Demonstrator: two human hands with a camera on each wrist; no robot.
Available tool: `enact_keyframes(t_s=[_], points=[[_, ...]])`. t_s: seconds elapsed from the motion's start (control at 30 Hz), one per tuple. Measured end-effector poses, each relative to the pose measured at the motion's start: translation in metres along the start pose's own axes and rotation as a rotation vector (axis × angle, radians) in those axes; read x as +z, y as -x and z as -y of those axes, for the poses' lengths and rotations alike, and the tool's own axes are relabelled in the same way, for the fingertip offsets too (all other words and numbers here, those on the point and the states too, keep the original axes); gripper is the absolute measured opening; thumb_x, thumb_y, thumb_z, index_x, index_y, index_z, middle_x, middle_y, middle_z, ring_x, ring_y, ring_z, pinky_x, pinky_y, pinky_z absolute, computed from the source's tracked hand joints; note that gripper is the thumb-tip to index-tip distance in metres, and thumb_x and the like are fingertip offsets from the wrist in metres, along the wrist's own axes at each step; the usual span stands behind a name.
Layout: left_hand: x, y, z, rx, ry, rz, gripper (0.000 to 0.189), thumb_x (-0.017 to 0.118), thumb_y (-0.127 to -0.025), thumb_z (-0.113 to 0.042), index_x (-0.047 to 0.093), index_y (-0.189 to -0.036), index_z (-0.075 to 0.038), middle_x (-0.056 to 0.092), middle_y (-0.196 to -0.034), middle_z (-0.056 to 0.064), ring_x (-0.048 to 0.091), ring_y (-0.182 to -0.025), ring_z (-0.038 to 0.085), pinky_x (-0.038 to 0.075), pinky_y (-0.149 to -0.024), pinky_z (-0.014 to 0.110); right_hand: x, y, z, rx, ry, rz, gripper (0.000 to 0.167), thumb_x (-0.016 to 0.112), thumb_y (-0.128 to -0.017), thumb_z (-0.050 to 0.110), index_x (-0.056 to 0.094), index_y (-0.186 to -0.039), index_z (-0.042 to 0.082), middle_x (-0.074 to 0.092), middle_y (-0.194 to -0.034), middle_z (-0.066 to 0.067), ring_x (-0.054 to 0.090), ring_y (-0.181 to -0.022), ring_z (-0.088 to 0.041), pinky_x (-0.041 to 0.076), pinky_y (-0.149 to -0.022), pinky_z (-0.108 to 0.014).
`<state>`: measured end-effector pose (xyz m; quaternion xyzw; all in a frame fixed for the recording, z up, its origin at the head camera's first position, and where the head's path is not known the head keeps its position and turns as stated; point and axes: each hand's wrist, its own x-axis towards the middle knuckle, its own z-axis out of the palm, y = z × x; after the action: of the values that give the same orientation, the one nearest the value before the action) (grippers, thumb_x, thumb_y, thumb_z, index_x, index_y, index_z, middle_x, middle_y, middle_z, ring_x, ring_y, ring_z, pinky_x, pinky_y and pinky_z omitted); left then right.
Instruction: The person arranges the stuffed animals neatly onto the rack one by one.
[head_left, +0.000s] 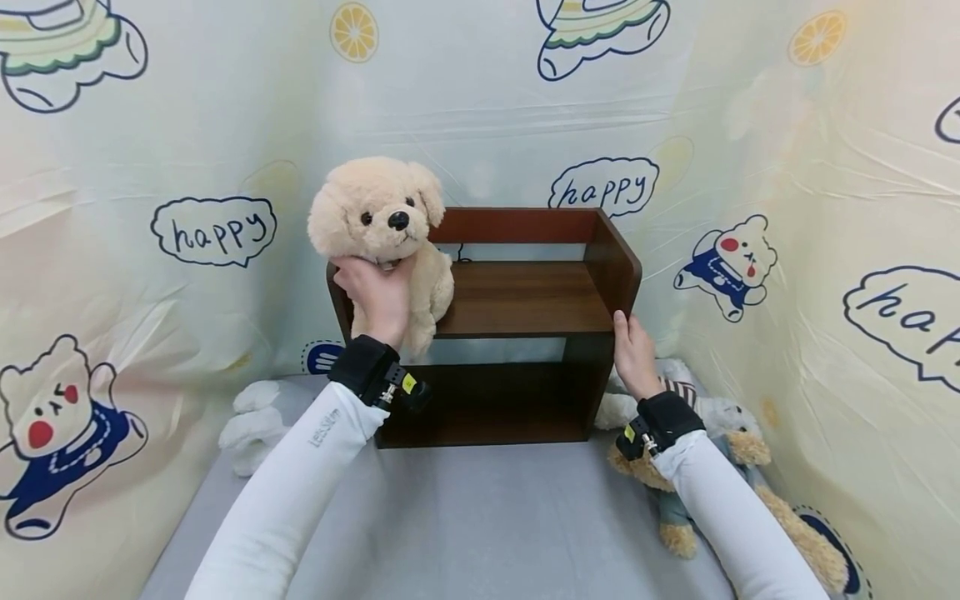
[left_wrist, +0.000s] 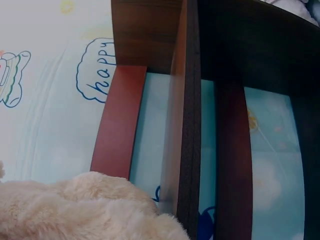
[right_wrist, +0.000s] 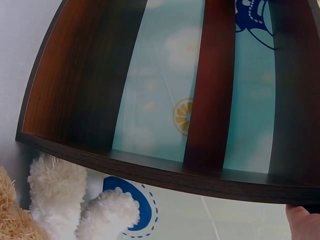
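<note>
A cream plush dog (head_left: 382, 212) is gripped under its head by my left hand (head_left: 378, 292). It is at the left end of the upper shelf of a dark brown wooden shelf unit (head_left: 525, 296), overlapping the left side panel in the head view. My right hand (head_left: 636, 354) rests against the outside of the unit's right panel, fingers along its front edge. In the left wrist view only the dog's fur (left_wrist: 90, 207) shows and the hand is hidden. The right wrist view catches part of my right hand (right_wrist: 305, 224) beside the panel edge (right_wrist: 150, 170).
Plush toys lie right of the unit, among them a tan one (head_left: 678, 537) and a white one (head_left: 720, 412). Another white plush (head_left: 258, 421) lies at the left. The unit stands on a grey surface (head_left: 487, 517), with a printed curtain (head_left: 480, 125) behind and around it.
</note>
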<state>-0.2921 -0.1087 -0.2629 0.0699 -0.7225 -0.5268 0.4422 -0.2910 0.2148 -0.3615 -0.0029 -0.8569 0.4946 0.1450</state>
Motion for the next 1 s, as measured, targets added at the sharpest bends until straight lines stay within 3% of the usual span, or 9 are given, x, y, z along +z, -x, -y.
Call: enact_keyframes(t_s=[0.3, 0.53, 0.8, 1.0], points=[[0.009, 0.002, 0.004, -0.008, -0.149, 0.007, 0.086, 0.074, -0.068, -0.037, 0.027, -0.13, 0.0, 0.044, -0.12, 0.013, 0.035, -0.11, 0.03, 0.028, -0.094, 0.039, 0.0, -0.001, 0.001, -0.013, 0.022, -0.006, 0.06, 0.022, -0.099, 0.043, 0.035, -0.133, -0.004, 0.037, -0.136, -0.025, 0.037, -0.123, -0.037, 0.029, -0.102, -0.049], [0.011, 0.003, 0.004, 0.019, -0.168, 0.034, 0.089, 0.074, -0.068, -0.041, 0.028, -0.129, 0.004, 0.042, -0.12, 0.017, 0.035, -0.112, 0.031, 0.027, -0.095, 0.042, 0.0, -0.001, 0.002, 0.004, 0.028, -0.003, 0.061, 0.021, -0.099, 0.043, 0.034, -0.132, -0.006, 0.037, -0.135, -0.026, 0.036, -0.123, -0.038, 0.028, -0.102, -0.049], [0.003, 0.006, 0.013, 0.051, -0.188, 0.161, 0.097, 0.077, -0.065, -0.043, 0.023, -0.132, 0.001, 0.038, -0.125, 0.017, 0.035, -0.118, 0.029, 0.025, -0.1, 0.038, -0.001, -0.001, 0.002, 0.016, 0.025, 0.004, 0.064, 0.02, -0.098, 0.045, 0.029, -0.137, -0.004, 0.033, -0.14, -0.024, 0.033, -0.127, -0.036, 0.026, -0.104, -0.049], [-0.004, 0.01, 0.023, 0.041, -0.182, 0.206, 0.098, 0.079, -0.062, -0.041, 0.025, -0.134, -0.002, 0.036, -0.127, 0.015, 0.033, -0.12, 0.027, 0.025, -0.102, 0.039, 0.0, -0.001, 0.002, 0.016, 0.032, -0.011, 0.065, 0.021, -0.098, 0.046, 0.028, -0.138, -0.004, 0.033, -0.14, -0.024, 0.033, -0.127, -0.036, 0.025, -0.104, -0.048]])
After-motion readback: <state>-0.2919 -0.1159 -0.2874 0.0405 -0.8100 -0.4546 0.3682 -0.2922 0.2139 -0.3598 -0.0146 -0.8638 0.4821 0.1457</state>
